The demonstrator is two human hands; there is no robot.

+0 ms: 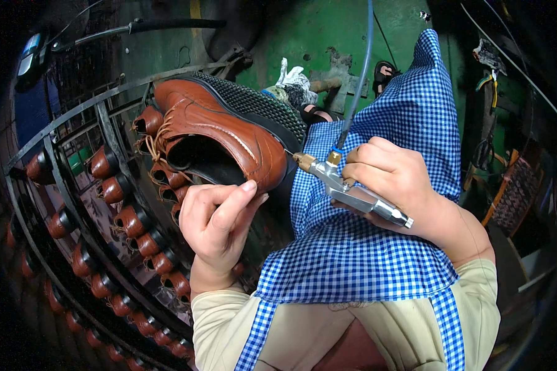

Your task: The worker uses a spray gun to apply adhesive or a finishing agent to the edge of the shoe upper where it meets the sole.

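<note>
My blue checked apron [353,260] lay across my lap. Over it my right hand [395,179] was closed around a metal air gun [353,188], its brass nozzle aimed left at the toe of a brown lace-up shoe [220,133]. My left hand [220,222] gripped that shoe from below, thumb against the toe. The shoe lay on its side, long axis running from upper left to lower right, toe toward the gun, its black treaded sole [260,105] turned up and away. A blue hose [359,74] rose from the gun. Beyond, to my left, a curved metal rack [74,185] carried rows of matching brown shoes [133,219].
</note>
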